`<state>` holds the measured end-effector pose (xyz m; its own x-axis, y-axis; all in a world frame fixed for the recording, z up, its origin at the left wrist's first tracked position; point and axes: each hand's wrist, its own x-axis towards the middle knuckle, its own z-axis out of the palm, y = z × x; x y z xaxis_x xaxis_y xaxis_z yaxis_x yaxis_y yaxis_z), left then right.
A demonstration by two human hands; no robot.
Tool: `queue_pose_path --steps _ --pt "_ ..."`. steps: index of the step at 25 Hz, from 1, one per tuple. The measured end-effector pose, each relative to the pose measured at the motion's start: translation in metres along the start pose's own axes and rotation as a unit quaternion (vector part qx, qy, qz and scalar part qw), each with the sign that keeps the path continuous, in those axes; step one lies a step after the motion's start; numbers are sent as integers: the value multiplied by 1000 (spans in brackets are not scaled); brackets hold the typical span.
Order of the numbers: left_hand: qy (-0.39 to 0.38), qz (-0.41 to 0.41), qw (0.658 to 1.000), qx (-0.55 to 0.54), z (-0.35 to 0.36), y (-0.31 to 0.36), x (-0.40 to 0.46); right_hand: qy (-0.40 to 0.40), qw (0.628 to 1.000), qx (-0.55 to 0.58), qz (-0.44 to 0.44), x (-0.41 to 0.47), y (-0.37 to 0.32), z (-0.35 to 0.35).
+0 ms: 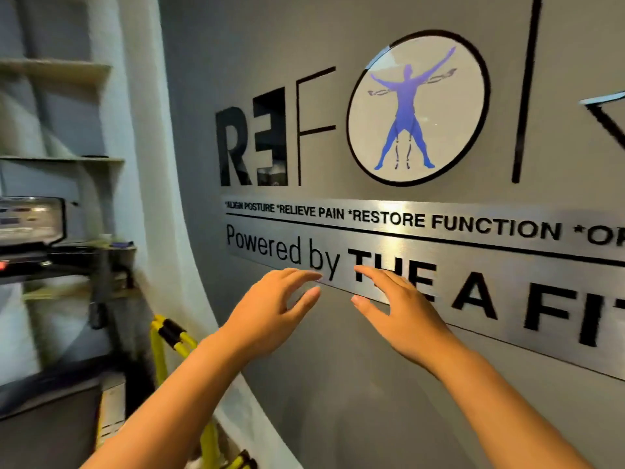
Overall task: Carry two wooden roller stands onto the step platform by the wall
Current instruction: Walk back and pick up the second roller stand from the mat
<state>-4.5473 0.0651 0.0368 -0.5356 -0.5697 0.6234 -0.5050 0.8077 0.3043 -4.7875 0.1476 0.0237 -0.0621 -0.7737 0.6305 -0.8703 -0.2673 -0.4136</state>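
Note:
No wooden roller stand and no step platform shows in the head view. My left hand (270, 309) and my right hand (402, 313) are both raised in front of a grey wall, palms facing each other, fingers spread and slightly curled. Neither hand holds anything. The two hands are a short gap apart, fingertips pointing toward the wall sign.
A grey wall with a brushed-metal sign (439, 252) and a round logo (417, 108) fills the view ahead. At left stands a dark cart (67, 262) with an electronic device (32, 220), shelves (61, 159) above it. Yellow tubing with black grips (169, 333) leans by the white pillar (159, 214).

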Motion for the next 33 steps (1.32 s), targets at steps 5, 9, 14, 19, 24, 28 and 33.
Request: queue_pose_path --steps 5,9,14,19,24,28,33 --pt "36 -101 991 75 -83 -74 -73 -66 990 89 -82 45 -72 114" --pt "68 -176 970 151 -147 -94 -118 -118 967 160 -160 68 -141 181" --pt "120 -270 926 235 -201 -81 -177 -178 910 254 -276 79 -224 227" --pt "163 -377 862 298 -232 -45 -242 -231 840 329 -365 69 -292 246" --pt "206 -485 773 355 -247 19 -332 -272 749 403 -450 16 -370 251" --pt "249 -551 698 384 -263 89 -405 -311 681 448 -489 -46 -432 250" --pt "313 -582 614 432 -307 184 -498 -333 611 492 -523 -130 -518 232"
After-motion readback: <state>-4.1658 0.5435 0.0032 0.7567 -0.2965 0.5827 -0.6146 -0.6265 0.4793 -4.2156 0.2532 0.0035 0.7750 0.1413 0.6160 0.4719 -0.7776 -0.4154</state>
